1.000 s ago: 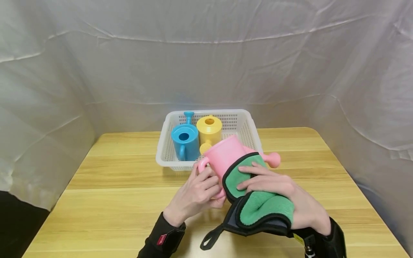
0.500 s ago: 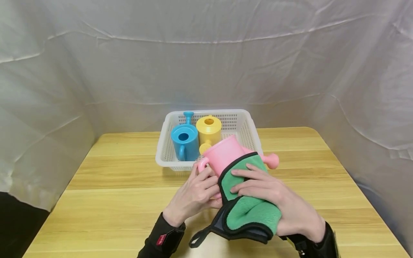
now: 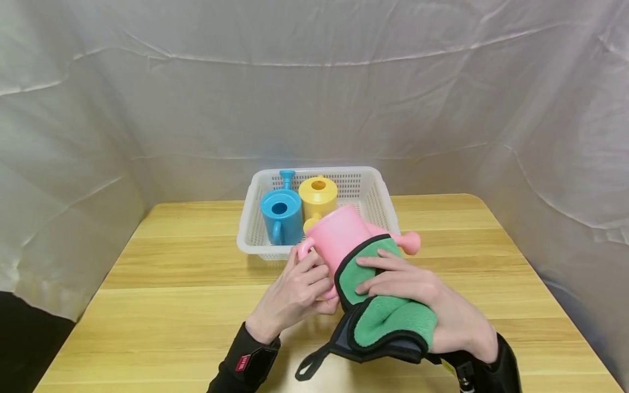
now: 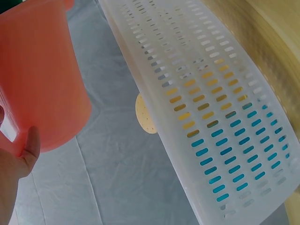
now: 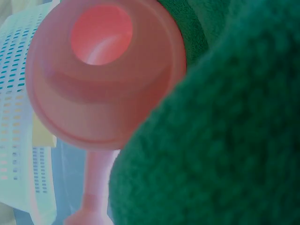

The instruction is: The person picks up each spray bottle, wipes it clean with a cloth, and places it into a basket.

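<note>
A pink watering can [image 3: 339, 234] is tilted above the table in front of the basket. My left hand [image 3: 301, 290] grips its handle, with the thumb visible beside the can [image 4: 42, 79] in the left wrist view. My right hand [image 3: 434, 299] holds a green cloth [image 3: 393, 325] with black edging against the can's lower side. Its fingers lie over the cloth; the thumb is hidden. A black loop hangs from the cloth toward the left. In the right wrist view, the green pile [image 5: 220, 140] covers much of the can's round end [image 5: 103, 112], which has a hole.
Just behind the hands stands a white perforated basket [image 3: 385, 210]. A blue watering can [image 3: 287, 215] and a yellow watering can [image 3: 319, 199] are in its left and middle parts. The wooden table [image 3: 172, 305] extends to both sides, with pale sheeting [image 3: 314, 109] hung around it.
The right hand and cloth slid left along the pink watering can, then back right a little. The can shifted slightly left while the left hand kept its grip.
</note>
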{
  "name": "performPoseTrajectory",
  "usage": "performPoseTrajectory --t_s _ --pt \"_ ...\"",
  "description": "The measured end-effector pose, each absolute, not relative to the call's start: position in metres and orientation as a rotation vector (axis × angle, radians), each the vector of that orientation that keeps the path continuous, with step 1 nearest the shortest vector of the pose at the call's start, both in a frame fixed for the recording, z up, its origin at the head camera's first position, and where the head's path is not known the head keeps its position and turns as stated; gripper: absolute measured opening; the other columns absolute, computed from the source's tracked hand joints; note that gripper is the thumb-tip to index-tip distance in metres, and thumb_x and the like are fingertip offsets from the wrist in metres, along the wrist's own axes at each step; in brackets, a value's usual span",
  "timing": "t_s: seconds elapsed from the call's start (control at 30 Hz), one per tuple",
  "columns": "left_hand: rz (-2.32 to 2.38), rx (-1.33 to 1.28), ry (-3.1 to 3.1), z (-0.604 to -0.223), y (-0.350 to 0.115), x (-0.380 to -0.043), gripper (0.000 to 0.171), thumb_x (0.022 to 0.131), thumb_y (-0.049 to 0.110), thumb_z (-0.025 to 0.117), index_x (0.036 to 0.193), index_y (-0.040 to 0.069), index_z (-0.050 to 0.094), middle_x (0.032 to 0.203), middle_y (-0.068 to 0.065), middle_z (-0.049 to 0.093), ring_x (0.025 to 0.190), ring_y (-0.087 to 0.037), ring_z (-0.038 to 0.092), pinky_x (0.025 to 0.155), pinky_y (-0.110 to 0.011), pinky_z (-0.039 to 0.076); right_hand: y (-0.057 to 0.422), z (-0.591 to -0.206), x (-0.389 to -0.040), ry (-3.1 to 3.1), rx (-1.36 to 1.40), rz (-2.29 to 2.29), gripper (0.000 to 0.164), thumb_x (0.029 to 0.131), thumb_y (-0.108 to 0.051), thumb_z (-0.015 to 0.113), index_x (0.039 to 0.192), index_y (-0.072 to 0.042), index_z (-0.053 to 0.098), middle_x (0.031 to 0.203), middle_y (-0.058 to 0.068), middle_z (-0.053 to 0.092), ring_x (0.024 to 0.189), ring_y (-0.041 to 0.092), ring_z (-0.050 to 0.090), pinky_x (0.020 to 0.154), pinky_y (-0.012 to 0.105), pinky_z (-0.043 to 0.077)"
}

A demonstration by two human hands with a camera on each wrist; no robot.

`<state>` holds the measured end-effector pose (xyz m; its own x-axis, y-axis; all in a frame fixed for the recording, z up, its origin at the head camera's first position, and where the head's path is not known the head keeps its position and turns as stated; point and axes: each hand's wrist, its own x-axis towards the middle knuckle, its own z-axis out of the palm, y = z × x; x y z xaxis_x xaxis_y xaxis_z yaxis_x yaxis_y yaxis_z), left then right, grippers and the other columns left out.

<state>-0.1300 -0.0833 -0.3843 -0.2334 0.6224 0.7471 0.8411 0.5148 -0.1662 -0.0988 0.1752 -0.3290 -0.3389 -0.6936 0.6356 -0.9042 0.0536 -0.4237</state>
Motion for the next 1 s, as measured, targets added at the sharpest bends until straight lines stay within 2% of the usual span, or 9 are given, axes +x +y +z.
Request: performPoseTrajectory --t_s 0.2,0.33,0.43,0.53,0.6,0.7,0.83,0.9,1.0 --pt "-0.357 -1.212 -1.985 -0.385 -0.085 -0.128 0.028 0.075 0.032 0.083 0.076 0.015 0.06 0.078 0.007 0.055 0.093 -0.014 0.051 0.1 -0.049 0.046 0.172 -0.328 -0.097 -2.095 1.599 1.069 0.053 0.081 -0.03 0.084 0.125 -0.009 0.064 0.124 0.004 0.069 0.143 0.026 0.046 0.125 0.03 0.023" --pt "-0.319 -1.229 -1.991 -0.385 -0.083 -0.127 0.032 0.072 0.039 0.086 0.086 0.016 0.069 0.084 0.008 0.063 0.097 -0.014 0.052 0.097 -0.046 0.046 0.17 -0.33 -0.1 -2.087 1.571 1.08 0.053 0.083 -0.031 0.082 0.126 -0.007 0.064 0.125 0.005 0.069 0.145 0.025 0.044 0.126 0.031 0.023" --pt "-0.288 -1.252 -1.982 -0.385 -0.08 -0.126 0.026 0.073 0.032 0.089 0.088 0.018 0.072 0.089 0.009 0.068 0.099 -0.015 0.052 0.097 -0.044 0.044 0.17 -0.332 -0.105 -2.045 1.569 1.147 0.051 0.085 -0.03 0.081 0.126 -0.004 0.064 0.125 0.007 0.069 0.146 0.025 0.043 0.126 0.032 0.023" --pt "-0.242 -1.274 -1.965 -0.385 -0.077 -0.125 0.017 0.072 0.015 0.084 0.079 0.017 0.069 0.086 0.009 0.068 0.097 -0.016 0.052 0.1 -0.045 0.043 0.173 -0.333 -0.108 -2.028 1.553 1.207 0.05 0.086 -0.029 0.08 0.126 -0.003 0.064 0.128 0.007 0.068 0.147 0.025 0.042 0.125 0.032 0.023" --pt "-0.22 -1.28 -1.965 -0.385 -0.075 -0.124 0.016 0.075 0.01 0.081 0.075 0.017 0.066 0.084 0.01 0.067 0.096 -0.015 0.052 0.1 -0.044 0.043 0.176 -0.333 -0.11 -2.029 1.537 1.236 0.051 0.086 -0.028 0.08 0.126 -0.002 0.064 0.13 0.007 0.068 0.148 0.025 0.041 0.125 0.031 0.023" --pt "-0.259 -1.303 -2.006 -0.387 -0.073 -0.122 0.015 0.083 0.027 0.081 0.084 0.018 0.07 0.085 0.01 0.065 0.098 -0.014 0.053 0.101 -0.043 0.042 0.178 -0.332 -0.11 -2.045 1.473 1.236 0.05 0.086 -0.03 0.08 0.126 -0.003 0.065 0.13 0.005 0.068 0.148 0.025 0.04 0.122 0.028 0.026" --pt "-0.489 -1.319 -2.127 -0.388 -0.071 -0.117 0.032 0.081 0.044 0.08 0.097 0.019 0.07 0.096 0.007 0.064 0.106 -0.014 0.053 0.105 -0.041 0.038 0.179 -0.332 -0.111 -2.019 1.416 1.269 0.048 0.085 -0.027 0.081 0.124 -0.002 0.066 0.13 0.005 0.069 0.148 0.027 0.041 0.119 0.025 0.032" --pt "-0.573 -1.314 -2.155 -0.388 -0.069 -0.116 0.031 0.079 0.038 0.083 0.098 0.018 0.068 0.099 0.006 0.063 0.108 -0.015 0.053 0.106 -0.039 0.037 0.179 -0.333 -0.112 -1.994 1.42 1.302 0.048 0.085 -0.024 0.081 0.123 0.0 0.065 0.13 0.006 0.069 0.148 0.029 0.041 0.119 0.027 0.035" --pt "-0.477 -1.321 -2.108 -0.388 -0.07 -0.117 0.034 0.078 0.044 0.081 0.098 0.019 0.069 0.098 0.007 0.064 0.108 -0.014 0.054 0.105 -0.041 0.038 0.178 -0.333 -0.113 -1.973 1.449 1.272 0.046 0.085 -0.024 0.081 0.122 0.0 0.066 0.128 0.009 0.069 0.147 0.029 0.043 0.119 0.029 0.035"
